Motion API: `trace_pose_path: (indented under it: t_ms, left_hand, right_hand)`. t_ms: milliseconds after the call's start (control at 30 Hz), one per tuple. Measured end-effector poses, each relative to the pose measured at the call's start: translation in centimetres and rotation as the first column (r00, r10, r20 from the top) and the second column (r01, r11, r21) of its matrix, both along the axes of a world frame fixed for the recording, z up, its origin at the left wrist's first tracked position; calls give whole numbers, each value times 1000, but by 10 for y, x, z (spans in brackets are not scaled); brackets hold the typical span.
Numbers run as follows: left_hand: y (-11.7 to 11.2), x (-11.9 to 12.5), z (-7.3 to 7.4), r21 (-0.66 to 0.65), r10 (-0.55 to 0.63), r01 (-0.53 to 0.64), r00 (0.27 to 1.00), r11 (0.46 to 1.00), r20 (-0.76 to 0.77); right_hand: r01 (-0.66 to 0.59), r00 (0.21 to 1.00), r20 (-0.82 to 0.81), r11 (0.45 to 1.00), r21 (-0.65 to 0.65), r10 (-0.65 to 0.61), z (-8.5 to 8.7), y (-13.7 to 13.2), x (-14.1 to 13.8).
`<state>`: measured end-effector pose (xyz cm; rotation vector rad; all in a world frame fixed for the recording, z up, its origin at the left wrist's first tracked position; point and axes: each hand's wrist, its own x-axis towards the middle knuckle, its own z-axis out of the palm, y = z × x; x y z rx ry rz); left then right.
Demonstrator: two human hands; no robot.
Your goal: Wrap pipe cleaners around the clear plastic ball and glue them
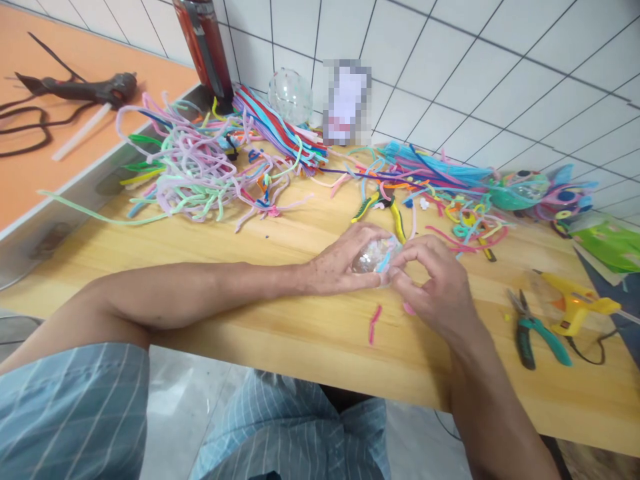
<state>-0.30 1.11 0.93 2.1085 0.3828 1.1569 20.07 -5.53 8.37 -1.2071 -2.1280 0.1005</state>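
My left hand cups a small clear plastic ball over the wooden table. A light blue pipe cleaner runs across the ball. My right hand pinches at the ball's right side, fingers curled together. Both hands meet at the table's middle. A short pink pipe cleaner piece lies just in front of them, and another pink bit peeks out under my right hand.
Tangled pastel pipe cleaners lie back left, bright bundles back right. Teal-handled pliers and a yellow glue gun rest at right. Yellow-handled cutters lie behind my hands. Another clear ball stands by the tiled wall.
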Motion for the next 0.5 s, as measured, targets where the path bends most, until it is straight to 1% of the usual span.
trace_pose_path:
  t_ms: [167,233,300,367,433,500]
  left_hand:
    - [2,1,-2,-30,-18,18,1000,999,2]
    - [3,0,-3,-20,-20,20,1000,1000,9]
    - [3,-2,-3,1,-24,24,1000,1000,4]
    - [1,-5,-2,9,-25,25,999,1000,-23]
    - [-2,-8,0,-14,-6,6,999,1000,-50]
    - [-4,-12,2,-46,31,-35,996,998,-89]
  right_hand:
    - [34,995,-88,998,-60,-40,-3,0,-4]
    - [52,993,-104,996,-78,-60,-3,0,-5]
    - [65,990,-120,991,-119,-80,0,0,-5]
    - [58,985,-147,979,-197,-88,7,-1,-1]
    - [43,974,-199,956,-291,-104,15,-7,7]
    - [58,949,-269,926,-372,-167,17,-18,23]
